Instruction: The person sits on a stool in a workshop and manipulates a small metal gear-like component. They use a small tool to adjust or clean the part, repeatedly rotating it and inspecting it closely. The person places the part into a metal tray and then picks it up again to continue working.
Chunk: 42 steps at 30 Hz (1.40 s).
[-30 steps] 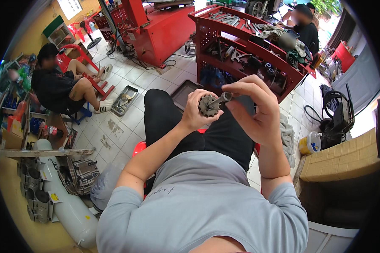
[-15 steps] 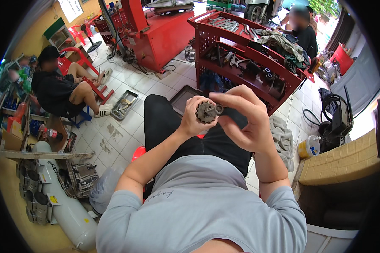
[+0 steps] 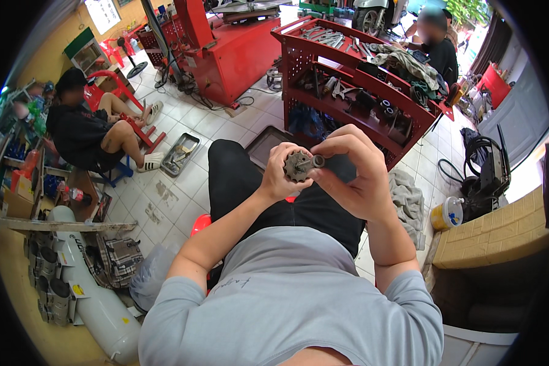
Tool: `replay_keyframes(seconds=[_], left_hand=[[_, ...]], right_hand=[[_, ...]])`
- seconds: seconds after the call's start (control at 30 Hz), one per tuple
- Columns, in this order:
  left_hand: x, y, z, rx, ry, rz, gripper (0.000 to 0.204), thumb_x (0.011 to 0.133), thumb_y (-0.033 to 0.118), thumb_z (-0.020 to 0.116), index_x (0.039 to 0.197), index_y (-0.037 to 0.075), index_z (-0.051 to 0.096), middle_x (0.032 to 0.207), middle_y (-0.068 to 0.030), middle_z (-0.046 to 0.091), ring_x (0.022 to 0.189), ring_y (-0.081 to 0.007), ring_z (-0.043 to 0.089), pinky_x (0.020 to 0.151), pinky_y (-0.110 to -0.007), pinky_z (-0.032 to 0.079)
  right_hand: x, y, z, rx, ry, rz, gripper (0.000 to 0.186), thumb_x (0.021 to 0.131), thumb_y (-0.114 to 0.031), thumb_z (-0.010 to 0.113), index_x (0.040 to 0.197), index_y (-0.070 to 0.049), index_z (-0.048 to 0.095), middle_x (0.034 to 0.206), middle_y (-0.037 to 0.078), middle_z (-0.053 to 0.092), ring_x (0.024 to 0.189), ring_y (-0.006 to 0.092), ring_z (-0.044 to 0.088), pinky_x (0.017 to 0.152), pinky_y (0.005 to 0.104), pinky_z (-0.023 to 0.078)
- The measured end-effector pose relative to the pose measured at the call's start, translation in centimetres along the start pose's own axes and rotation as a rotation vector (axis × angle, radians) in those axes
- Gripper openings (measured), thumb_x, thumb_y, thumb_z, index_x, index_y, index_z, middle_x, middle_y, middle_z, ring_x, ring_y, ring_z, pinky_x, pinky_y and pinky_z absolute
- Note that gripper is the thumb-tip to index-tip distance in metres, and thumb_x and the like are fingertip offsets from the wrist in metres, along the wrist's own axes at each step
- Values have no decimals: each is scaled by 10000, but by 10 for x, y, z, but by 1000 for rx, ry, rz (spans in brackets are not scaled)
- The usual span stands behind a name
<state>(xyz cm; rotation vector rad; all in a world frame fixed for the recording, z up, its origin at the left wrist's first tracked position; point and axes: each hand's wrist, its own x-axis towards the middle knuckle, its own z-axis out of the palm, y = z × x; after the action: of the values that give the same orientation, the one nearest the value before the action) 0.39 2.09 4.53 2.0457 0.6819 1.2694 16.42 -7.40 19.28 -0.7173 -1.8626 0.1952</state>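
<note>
I hold a grimy metal toothed part in my left hand, its fingers wrapped round it above my lap, with the toothed face turned up. A short metal cylindrical piece sticks out at its right side. My right hand pinches that piece between thumb and index finger, the other fingers curled; whether it is separate from the toothed part I cannot tell.
A red tool cart with wrenches and rags stands ahead, a red machine behind. Metal trays lie on the tiled floor. A seated person is left; another is beyond the cart. A white cylinder tank lies lower left.
The part in my hands has dropped slightly in view and tilted face-up, its cylindrical piece looking shorter. My right hand has moved down and closed its finger and thumb around that piece.
</note>
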Motion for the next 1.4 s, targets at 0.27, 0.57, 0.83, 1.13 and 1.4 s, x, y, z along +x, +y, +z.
replay_keyframes(seconds=[0.27, 0.57, 0.83, 1.13, 1.4], left_hand=[[-3, -14, 3, -15, 8, -22, 532, 583, 187, 887, 1051, 115, 644, 1058, -44, 620, 1057, -259, 584, 991, -412, 386], [-2, -10, 2, -7, 7, -5, 538, 599, 199, 887, 1056, 93, 625, 1058, -59, 617, 1047, -270, 582, 975, -414, 401], [-3, -13, 4, -24, 33, -7, 537, 586, 171, 882, 1053, 91, 628, 1063, -62, 617, 1059, -275, 576, 983, -415, 405], [-1, -11, 1, 45, -4, 53, 558, 581, 178, 875, 1065, 81, 617, 1061, -74, 613, 1051, -286, 579, 986, -420, 407], [1, -2, -1, 46, 3, 73, 485, 592, 176, 866, 1028, 121, 659, 1056, -45, 628, 1059, -257, 585, 997, -412, 392]], right_hand=[[3, -2, -5, -83, -69, -92, 416, 759, -64, 789, 1164, -65, 693, 915, 55, 642, 840, 210, 590, 726, 326, 454], [2, -1, -4, -78, -45, -102, 407, 756, -40, 786, 1152, -70, 697, 948, 56, 647, 836, 205, 600, 734, 330, 440], [2, -6, -1, -26, -14, -16, 350, 762, -31, 772, 1103, -74, 708, 950, 48, 643, 838, 203, 590, 745, 335, 432], [2, -8, 0, -31, -17, 10, 342, 753, -42, 780, 1085, -87, 714, 940, 45, 637, 837, 212, 582, 748, 332, 430], [-4, 2, 1, 7, 37, 91, 372, 743, -46, 785, 1106, -83, 714, 932, 58, 630, 836, 214, 577, 747, 329, 428]])
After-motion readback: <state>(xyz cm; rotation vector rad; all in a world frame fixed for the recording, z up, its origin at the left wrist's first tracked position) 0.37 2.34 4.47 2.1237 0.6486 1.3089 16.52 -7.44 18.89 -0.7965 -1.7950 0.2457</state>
